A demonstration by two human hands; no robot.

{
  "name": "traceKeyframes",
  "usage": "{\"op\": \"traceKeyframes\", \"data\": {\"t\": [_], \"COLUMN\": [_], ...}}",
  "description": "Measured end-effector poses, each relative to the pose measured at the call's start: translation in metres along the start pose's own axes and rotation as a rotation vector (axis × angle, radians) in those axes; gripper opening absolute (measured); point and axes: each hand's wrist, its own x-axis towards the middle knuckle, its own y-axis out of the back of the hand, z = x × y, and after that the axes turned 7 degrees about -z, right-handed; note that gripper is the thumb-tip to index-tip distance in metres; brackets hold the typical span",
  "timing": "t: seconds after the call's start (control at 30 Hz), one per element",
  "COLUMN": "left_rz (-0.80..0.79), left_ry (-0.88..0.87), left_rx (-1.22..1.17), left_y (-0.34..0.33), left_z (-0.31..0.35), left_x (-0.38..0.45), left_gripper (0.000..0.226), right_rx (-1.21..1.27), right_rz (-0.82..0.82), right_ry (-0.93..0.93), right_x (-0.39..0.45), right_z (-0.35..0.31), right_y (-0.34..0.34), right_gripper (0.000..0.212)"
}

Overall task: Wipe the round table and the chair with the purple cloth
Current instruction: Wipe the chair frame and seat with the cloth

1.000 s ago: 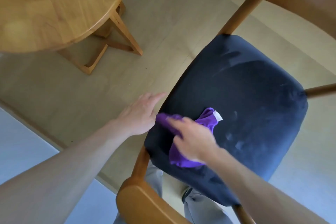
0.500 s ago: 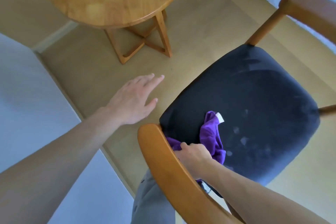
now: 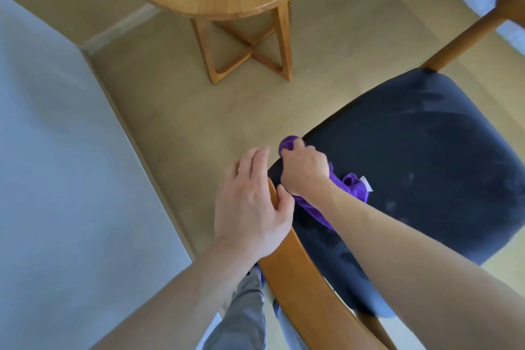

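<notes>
Looked like the chair-wiping step: right hand (image 3: pixel 305 172) had its fingers bunched round the purple cloth (image 3: pixel 352 187) at the dark seat's (image 3: pixel 426 150) near corner, left hand (image 3: pixel 250 204) gripped the wooden backrest (image 3: pixel 306 278), so next probably sweeping across the dusty seat.

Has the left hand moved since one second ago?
Yes. The left hand was beside the seat's front corner; now it rests on the wooden backrest rail of the chair, nearer the person.
</notes>
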Motion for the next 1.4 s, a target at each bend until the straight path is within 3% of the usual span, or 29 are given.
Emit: {"op": "traceKeyframes", "data": {"t": [0.13,0.27,0.33,0.4,0.53,0.67,0.77,0.87,1.0,1.1,1.4], "left_rz": [0.042,0.031,0.014,0.009,-0.003,-0.015,-0.034,-0.047,-0.077,-0.068,-0.040], "left_ry": [0.009,0.035,0.046,0.050,0.051,0.025,0.019,0.022,0.024,0.030,0.058], "left_rx": [0.016,0.050,0.076,0.065,0.055,0.065,0.067,0.064,0.079,0.087,0.123], "left_y": [-0.003,-0.001,0.001,0.001,0.001,0.001,0.001,0.003,0.005,0.006,0.006], "left_z": [0.002,0.004,0.005,0.006,0.005,0.004,0.002,0.004,0.006,0.007,0.014], "left_x": [-0.001,0.001,0.000,-0.002,-0.003,-0.003,-0.002,-0.001,-0.001,0.000,-0.004], "left_gripper": [0.033,0.021,0.021,0.019,0.019,0.024,0.027,0.025,0.024,0.022,0.024], "right_rx": [-0.111,-0.122,-0.113,-0.017,0.188,-0.020,-0.118,-0.146,-0.131,-0.106,-0.223], "right_rz": [-0.039,-0.152,-0.255,-0.281,-0.102,-0.193,-0.240,-0.247,-0.170,-0.178,-0.109], "right_ry": [0.298,0.417,0.455,0.423,0.246,0.124,0.272,0.292,0.076,-0.053,0.358], "right_x": [-0.025,-0.034,-0.028,-0.021,-0.002,0.007,0.000,-0.008,0.011,0.032,-0.034], "right_z": [-0.006,0.011,0.021,0.031,0.037,0.001,-0.024,-0.021,0.018,0.045,0.001], "right_y": [-0.022,-0.022,-0.007,0.012,0.024,0.021,0.006,0.000,0.029,0.048,-0.014], "right_gripper": [0.032,0.016,0.023,0.035,0.042,0.045,0.032,0.037,0.055,0.045,0.049]}}
